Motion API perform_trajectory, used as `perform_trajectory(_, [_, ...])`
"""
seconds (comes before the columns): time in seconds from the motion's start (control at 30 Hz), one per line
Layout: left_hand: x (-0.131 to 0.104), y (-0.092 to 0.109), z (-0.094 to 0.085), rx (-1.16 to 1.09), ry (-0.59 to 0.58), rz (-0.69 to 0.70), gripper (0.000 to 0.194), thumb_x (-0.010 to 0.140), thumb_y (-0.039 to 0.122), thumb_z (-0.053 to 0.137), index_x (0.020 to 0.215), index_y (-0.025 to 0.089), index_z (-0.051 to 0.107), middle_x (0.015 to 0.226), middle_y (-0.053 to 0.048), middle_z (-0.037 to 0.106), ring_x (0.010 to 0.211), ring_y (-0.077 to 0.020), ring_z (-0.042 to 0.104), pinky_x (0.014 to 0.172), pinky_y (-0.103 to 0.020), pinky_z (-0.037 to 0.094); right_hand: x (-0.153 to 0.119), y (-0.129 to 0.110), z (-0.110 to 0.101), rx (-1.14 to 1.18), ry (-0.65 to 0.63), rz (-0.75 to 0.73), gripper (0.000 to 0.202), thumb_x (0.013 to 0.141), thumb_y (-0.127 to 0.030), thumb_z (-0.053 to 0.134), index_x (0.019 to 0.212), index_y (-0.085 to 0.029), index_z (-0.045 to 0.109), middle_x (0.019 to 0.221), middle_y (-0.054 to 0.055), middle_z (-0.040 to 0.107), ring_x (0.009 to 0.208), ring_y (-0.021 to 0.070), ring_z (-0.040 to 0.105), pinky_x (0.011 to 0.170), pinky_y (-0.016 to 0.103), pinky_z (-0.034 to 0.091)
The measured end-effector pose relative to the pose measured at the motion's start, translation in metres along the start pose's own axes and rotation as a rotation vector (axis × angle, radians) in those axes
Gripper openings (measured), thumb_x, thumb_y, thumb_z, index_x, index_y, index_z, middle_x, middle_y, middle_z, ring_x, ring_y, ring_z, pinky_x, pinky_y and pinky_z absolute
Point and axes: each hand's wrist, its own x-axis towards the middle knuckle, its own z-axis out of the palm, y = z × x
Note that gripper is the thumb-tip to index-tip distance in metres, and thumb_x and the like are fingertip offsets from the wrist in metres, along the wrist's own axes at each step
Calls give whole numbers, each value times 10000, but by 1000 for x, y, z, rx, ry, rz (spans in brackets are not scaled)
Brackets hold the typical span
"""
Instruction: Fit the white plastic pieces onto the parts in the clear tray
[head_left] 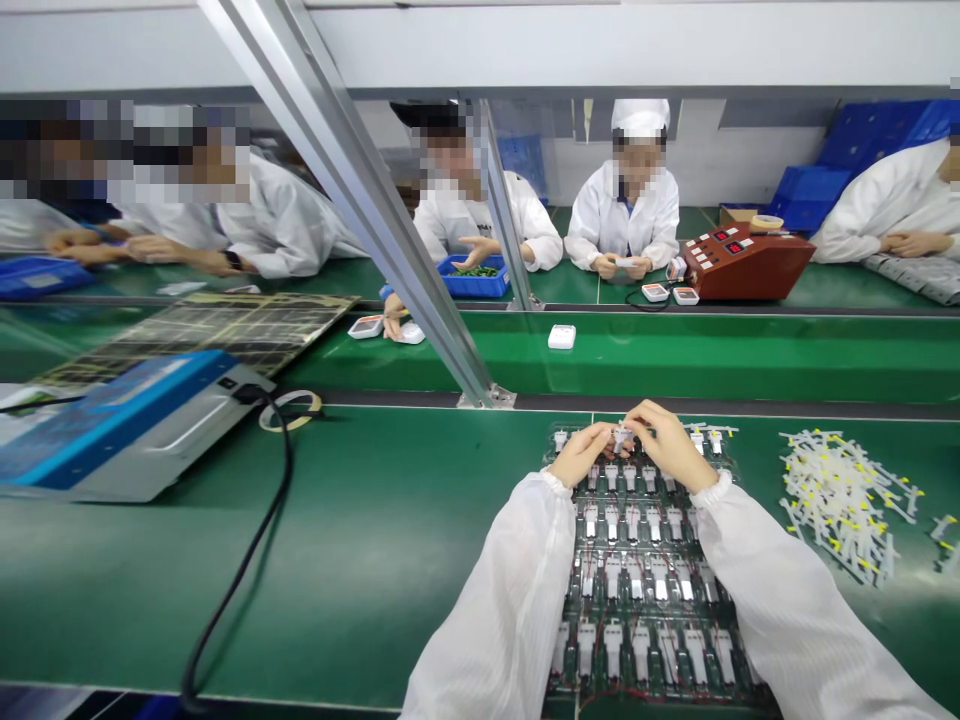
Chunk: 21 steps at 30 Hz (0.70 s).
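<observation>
Both of my hands meet over the far row of a clear plastic tray [600, 548]. Between their fingertips is a small white part [621, 438], partly covered by the fingers. My left hand [581, 456] pinches it from the left, while my right hand [666, 446] has its thumb and fingers closed at its right side. Rows of similar small white parts [613, 645] with thin red wires fill the tray below. To the right of the tray lies a loose pile of white strips with yellow ends [836, 500].
A blue and grey device [127, 430] with a black cable [281, 490] stands left, beside a tape roll [291, 410]. A metal post [375, 200] slants ahead. Across the green conveyor [675, 355], with a white box [562, 337] on it, several co-workers sit near a red-brown machine [750, 265].
</observation>
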Motion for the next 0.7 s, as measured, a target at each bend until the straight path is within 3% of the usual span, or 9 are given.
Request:
perform_trajectory(0.2, [-1,-2,4,-30,-5,-64,415,728,447,753,956,126,620,982,-123,738,901,-231,710,877,-362,522,2,-1,-11,32,32,65,242,943,-358,466,838,-201,618,853,52,620,810,178,587,751,310,467])
perform_trajectory(0.27, [0,-3,4,-55,32,-53,388,765,458,717,930,126,603,999,-137,735,903,-230,712,869,-364,526,2,-1,-23,49,112,102,248,939,-385,475,886,-198,629,880,58,641,826,179,601,760,309,478])
perform_trajectory(0.4, [1,-1,1,-119,126,1,415,788,486,688,969,141,543,1012,-150,733,891,-223,718,837,-344,532,-5,2,-52,95,398,204,288,932,-434,479,949,-188,627,849,49,652,790,171,622,752,309,497])
perform_trajectory(0.5, [1,3,-2,-167,190,12,444,783,512,684,976,154,506,969,-143,743,869,-233,724,814,-353,541,-20,9,-64,44,565,211,301,939,-439,463,912,-184,622,787,39,635,737,163,615,723,308,499])
perform_trajectory(0.7, [0,7,-9,-210,268,5,430,802,501,669,993,168,474,896,-115,753,831,-245,732,766,-355,556,-69,33,-62,-195,654,118,213,944,-317,475,827,-200,611,711,21,613,692,159,592,699,314,471])
